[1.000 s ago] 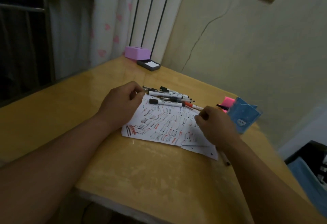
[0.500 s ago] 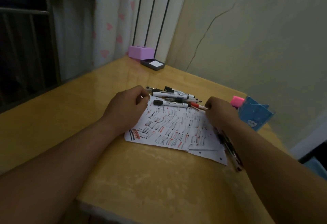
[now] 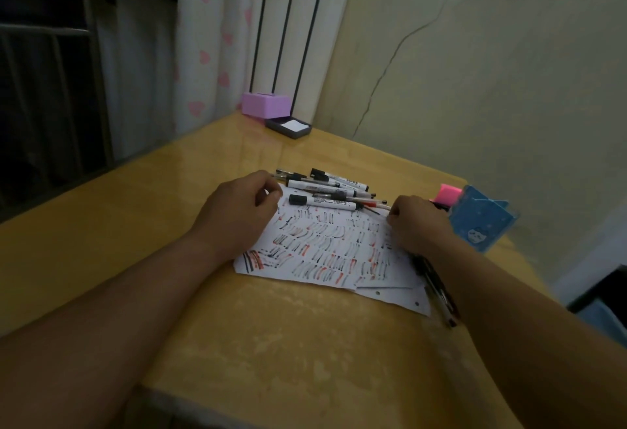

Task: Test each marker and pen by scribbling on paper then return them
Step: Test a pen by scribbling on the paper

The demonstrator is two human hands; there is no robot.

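A glossy yellow wooden table [image 3: 305,344] carries a white sheet of paper [image 3: 325,245] crowded with red and black scribbles. The left hand [image 3: 242,213] rests on the paper's far left corner with its fingers curled; whether they pinch anything cannot be told. The right hand [image 3: 419,225] sits curled at the paper's far right corner, its grip hidden. Between the hands, along the paper's far edge, lies a heap of black-capped white markers and thin pens [image 3: 325,187]. A blue card pen holder [image 3: 481,221] stands just right of the paper. Dark pens [image 3: 436,284] lie along the paper's right edge.
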